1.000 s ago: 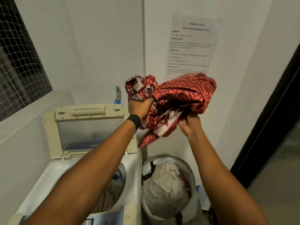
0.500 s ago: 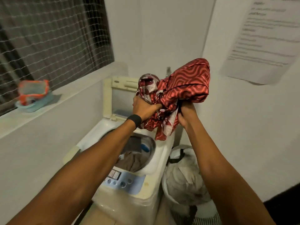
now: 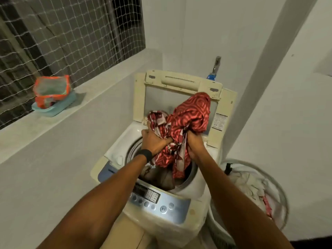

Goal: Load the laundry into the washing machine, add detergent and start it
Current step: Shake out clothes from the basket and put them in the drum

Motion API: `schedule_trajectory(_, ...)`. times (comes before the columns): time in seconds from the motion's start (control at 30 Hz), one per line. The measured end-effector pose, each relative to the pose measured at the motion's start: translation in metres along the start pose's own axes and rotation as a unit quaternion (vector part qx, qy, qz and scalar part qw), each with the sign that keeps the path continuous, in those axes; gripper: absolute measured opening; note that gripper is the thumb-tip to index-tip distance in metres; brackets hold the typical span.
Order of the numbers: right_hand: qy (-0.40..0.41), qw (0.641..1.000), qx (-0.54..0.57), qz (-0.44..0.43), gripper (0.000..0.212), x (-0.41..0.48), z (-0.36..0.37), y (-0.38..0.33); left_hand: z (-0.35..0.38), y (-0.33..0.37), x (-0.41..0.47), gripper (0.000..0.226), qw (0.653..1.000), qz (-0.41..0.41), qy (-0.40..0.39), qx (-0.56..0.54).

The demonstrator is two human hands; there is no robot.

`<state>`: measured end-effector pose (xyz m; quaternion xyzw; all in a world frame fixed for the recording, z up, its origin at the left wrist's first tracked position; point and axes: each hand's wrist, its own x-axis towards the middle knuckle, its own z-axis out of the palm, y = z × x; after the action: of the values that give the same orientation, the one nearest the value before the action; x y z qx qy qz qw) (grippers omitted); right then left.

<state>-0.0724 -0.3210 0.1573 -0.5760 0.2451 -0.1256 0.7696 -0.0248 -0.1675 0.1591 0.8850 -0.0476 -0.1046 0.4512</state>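
Note:
A bunched red patterned cloth hangs over the open drum of the white top-load washing machine, its lower end dipping into the drum. My left hand grips its left side and my right hand grips its right side. Dark and brown clothes lie inside the drum. The lid stands raised at the back. The blue control panel faces me at the front. An orange detergent pouch sits in a teal tray on the window ledge at the left.
A round laundry basket with pale clothes stands right of the machine. A tap sticks out of the wall behind the lid. The netted window and its ledge run along the left; white walls close the corner.
Both hands have carried the red cloth from above the basket leftward and down over the machine; its lower end now dips into the drum.

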Motion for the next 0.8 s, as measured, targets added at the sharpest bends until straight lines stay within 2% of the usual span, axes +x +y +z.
schedule_trajectory(0.07, 0.009, 0.999, -0.032, 0.0, 0.022, 0.014, 0.011, 0.021, 0.003, -0.024, 0.026, 0.112, 0.998, 0.007, -0.051, 0.023)
schedule_trajectory(0.13, 0.027, 0.998, -0.06, 0.012, 0.017, 0.025, 0.019, 0.046, 0.004, -0.047, 0.05, 0.097, 0.993, 0.029, -0.108, 0.047)
schedule_trajectory(0.23, 0.049, 0.996, -0.071, 0.012, 0.018, 0.038, 0.028, 0.08, 0.006, -0.081, 0.089, 0.077, 0.976, -0.003, -0.196, 0.097)
schedule_trajectory(0.27, 0.044, 0.995, -0.087, 0.024, 0.021, 0.04, 0.029, 0.09, 0.007, -0.091, 0.098, 0.075, 0.968, -0.013, -0.219, 0.121)
schedule_trajectory(0.33, 0.01, 0.987, -0.148, 0.067, 0.041, 0.048, 0.029, 0.113, 0.009, -0.111, 0.114, 0.073, 0.954, -0.027, -0.262, 0.146)
schedule_trajectory(0.37, -0.018, 0.978, -0.191, 0.088, 0.055, 0.054, 0.028, 0.126, 0.009, -0.117, 0.12, 0.072, 0.95, -0.029, -0.271, 0.153)
schedule_trajectory(0.43, -0.063, 0.953, -0.274, 0.113, 0.079, 0.059, 0.025, 0.14, 0.011, -0.124, 0.129, 0.055, 0.945, -0.026, -0.277, 0.173)
schedule_trajectory(0.5, -0.09, 0.93, -0.329, 0.138, 0.077, 0.06, 0.028, 0.141, 0.014, -0.128, 0.137, 0.047, 0.938, -0.017, -0.285, 0.195)
schedule_trajectory(0.57, -0.103, 0.922, -0.342, 0.148, 0.062, 0.062, 0.033, 0.135, 0.018, -0.128, 0.144, 0.064, 0.933, -0.015, -0.295, 0.204)
schedule_trajectory(0.63, -0.129, 0.909, -0.369, 0.142, 0.052, 0.065, 0.034, 0.135, 0.022, -0.124, 0.147, 0.07, 0.933, 0.004, -0.298, 0.199)
schedule_trajectory(0.73, -0.114, 0.899, -0.393, 0.154, 0.066, 0.063, 0.027, 0.13, 0.03, -0.108, 0.147, 0.066, 0.938, 0.038, -0.291, 0.183)
schedule_trajectory(0.8, -0.092, 0.899, -0.404, 0.14, 0.068, 0.062, 0.013, 0.127, 0.037, -0.094, 0.146, 0.061, 0.941, 0.063, -0.285, 0.17)
